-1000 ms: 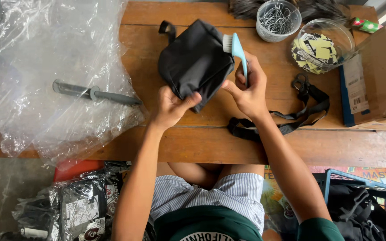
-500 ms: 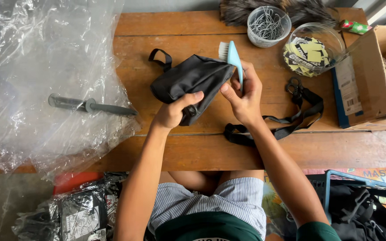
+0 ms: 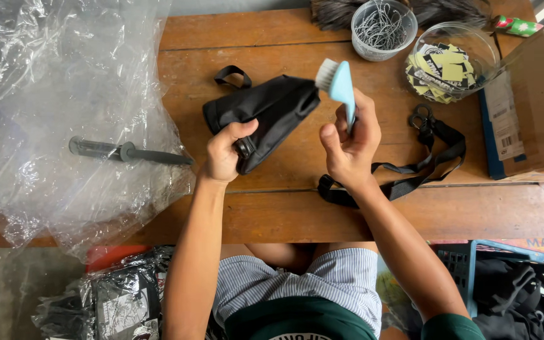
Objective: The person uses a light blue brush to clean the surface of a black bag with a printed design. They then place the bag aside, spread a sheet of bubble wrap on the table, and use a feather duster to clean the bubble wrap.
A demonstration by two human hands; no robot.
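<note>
A soft black fabric pouch (image 3: 266, 119), matte and slightly rumpled, lies tilted on the worn wooden table (image 3: 272, 214), with a webbing loop sticking out at its eleven o'clock corner. The left hand (image 3: 226, 151) is clamped on the pouch's lower end, thumb on top and fingers curled beneath, so the bag runs from the grip toward two o'clock. The right hand (image 3: 351, 148) is closed around the handle of a pale blue plastic brush (image 3: 340, 85); its white bristles point toward the pouch's upper end and sit just beside it, perhaps touching.

At three o'clock from the right hand a black webbing strap (image 3: 410, 176) with a metal clip curls over the boards. At twelve o'clock stand a clear tub of metal rings (image 3: 382, 25) and a clear bowl of yellow and black tags (image 3: 448, 63); a cardboard box (image 3: 530, 107) sits beyond. At nine o'clock crinkled clear plastic sheeting (image 3: 64, 94) covers a dark rod-shaped tool (image 3: 127, 152).
</note>
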